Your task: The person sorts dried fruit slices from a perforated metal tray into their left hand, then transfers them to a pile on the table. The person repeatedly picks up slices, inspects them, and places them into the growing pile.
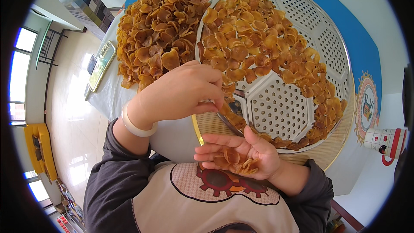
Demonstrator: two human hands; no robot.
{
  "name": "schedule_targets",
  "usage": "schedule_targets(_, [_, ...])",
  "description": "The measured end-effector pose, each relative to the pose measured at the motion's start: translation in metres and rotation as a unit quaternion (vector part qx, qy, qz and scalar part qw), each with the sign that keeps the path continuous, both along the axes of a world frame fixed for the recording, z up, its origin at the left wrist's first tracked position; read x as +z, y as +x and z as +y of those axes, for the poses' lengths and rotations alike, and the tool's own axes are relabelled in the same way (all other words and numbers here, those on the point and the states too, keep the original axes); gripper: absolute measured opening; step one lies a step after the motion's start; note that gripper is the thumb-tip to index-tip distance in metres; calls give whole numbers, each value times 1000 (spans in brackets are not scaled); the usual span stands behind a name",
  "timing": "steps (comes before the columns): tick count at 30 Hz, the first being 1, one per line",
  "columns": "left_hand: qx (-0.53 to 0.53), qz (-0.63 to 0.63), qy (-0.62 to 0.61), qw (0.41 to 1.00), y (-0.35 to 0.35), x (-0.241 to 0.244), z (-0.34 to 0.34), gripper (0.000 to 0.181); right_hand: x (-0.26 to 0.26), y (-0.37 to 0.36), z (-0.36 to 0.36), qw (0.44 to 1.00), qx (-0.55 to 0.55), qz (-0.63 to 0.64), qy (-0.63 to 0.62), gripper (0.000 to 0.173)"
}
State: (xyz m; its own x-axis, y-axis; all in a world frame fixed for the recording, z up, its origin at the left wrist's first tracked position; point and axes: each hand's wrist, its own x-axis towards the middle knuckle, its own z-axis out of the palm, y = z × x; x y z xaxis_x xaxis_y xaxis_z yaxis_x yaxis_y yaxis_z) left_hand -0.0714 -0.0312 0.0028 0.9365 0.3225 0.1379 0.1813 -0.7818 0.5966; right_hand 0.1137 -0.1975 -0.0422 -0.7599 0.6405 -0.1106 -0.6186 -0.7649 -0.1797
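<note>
My left hand (181, 94), with a pale bangle at the wrist, is over the near left rim of a round perforated metal tray (278, 110). Its thumb and fingertips are pinched together beside a strip of amber dried slices (234, 118) along that rim; whether a slice is between them cannot be told. Palm up, my right hand (239, 155) holds a small heap of dried slices (233, 160) below the tray's near edge. More slices (242, 38) lie in a layer over the tray's left part and in a curved band to its right.
A large pile of dried slices (158, 32) lies left of the tray on the covered table. Under the tray's near side shows a round woven-look surface (210, 126) with a yellow edge. A glittery tray (102, 66) is at the far left, a mug (385, 142) at the right.
</note>
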Motion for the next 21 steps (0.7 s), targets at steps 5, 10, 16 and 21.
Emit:
schedule_targets(5, [11, 6, -7, 1000, 1, -2, 0, 13, 0, 0, 0, 1000, -1, 0, 1, 87])
schedule_targets(10, [25, -14, -15, 999, 3, 3, -1, 16, 1, 0, 0, 1000, -4, 5, -13, 86])
schedule_targets(16, [-57, -88, -183, 978, 9, 8, -16, 15, 2, 1, 1, 998, -29, 11, -58, 84])
schedule_targets(21, [-165, -69, -176, 968, 12, 5, -26, 12, -11, -1, -6, 990, -59, 100, -85, 73])
